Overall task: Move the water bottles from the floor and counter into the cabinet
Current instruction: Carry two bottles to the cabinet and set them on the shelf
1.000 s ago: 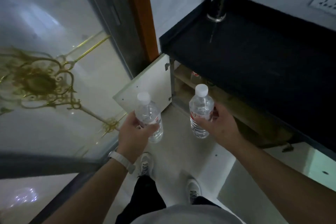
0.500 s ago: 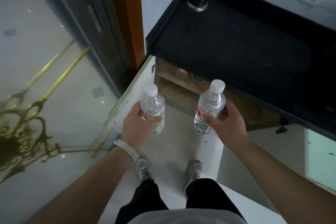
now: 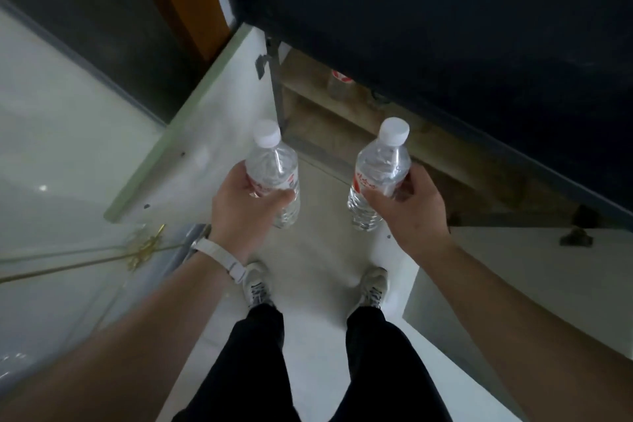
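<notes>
In front of the cabinet (image 3: 342,120), the left water bottle (image 3: 274,171) and the right water bottle (image 3: 382,171) are clear, glossy, ribbed plastic with smooth white plastic caps and red printed labels. The cabinet's inside is bare matt wood, its door (image 3: 212,134) a smooth white panel carrying a small metal hinge (image 3: 262,63), and the desk (image 3: 445,27) above it is dark and matt. Left of the cabinet, the floor (image 3: 51,120) is pale and mirror-glossy.
</notes>
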Demonstrator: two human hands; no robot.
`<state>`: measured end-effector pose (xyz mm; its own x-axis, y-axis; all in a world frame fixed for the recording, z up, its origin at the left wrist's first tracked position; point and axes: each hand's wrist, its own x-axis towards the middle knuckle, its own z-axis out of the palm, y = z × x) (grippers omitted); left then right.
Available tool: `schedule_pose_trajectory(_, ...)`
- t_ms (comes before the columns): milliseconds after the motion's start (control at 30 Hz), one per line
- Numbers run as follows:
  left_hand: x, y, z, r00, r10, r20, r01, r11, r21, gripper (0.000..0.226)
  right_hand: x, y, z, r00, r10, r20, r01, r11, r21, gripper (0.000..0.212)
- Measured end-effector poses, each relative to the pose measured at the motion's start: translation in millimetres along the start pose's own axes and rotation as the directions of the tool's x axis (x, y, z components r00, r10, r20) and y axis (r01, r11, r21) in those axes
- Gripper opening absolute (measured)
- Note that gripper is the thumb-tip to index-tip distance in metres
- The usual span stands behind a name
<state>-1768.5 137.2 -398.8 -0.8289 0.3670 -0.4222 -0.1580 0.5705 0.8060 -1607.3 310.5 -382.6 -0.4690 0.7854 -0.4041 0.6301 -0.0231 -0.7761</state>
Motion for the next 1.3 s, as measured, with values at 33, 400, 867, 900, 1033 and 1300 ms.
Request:
schedule_pose_trajectory(33, 6, -10, 12, 1.0, -0.006, -0.001, 0.006, 1.0, -0.002, 0.039, 9, 11, 2, 1.0, -0.003, 0.012, 0.003, 1.0, -0.008, 0.041)
schedule_pose_trajectory(400, 97, -122, 133, 0.994, 0.083, 0.073, -0.079, 0.996, -0.049, 0.043, 107, 146, 58, 0.991, -0.131, -0.02, 0.131, 0.991, 0.014, 0.049)
schedule_pose_trajectory(867, 225, -198, 225, 0.931, 0.364, 0.025, -0.362, 0.931, -0.052, 0.054, 234, 251, 123, 0.922, -0.341, -0.184, 0.373, 0.911, 0.177, 0.046)
schedule_pose_trajectory(900, 228, -197, 228, 0.927, 0.374, 0.02, -0.372, 0.925, -0.078, 0.054, 238, 252, 123, 0.919, -0.347, -0.186, 0.379, 0.907, 0.184, 0.048)
schedule_pose_trajectory(1033, 230, -182, 237, 0.908, 0.419, 0.017, -0.412, 0.899, -0.15, 0.054, 243, 247, 114, 0.907, -0.374, -0.193, 0.41, 0.89, 0.202, 0.054)
schedule_pose_trajectory(1300, 218, -122, 248, 0.838, 0.544, 0.035, -0.528, 0.826, -0.2, 0.045, 239, 218, 70, 0.871, -0.43, -0.236, 0.481, 0.845, 0.233, 0.049)
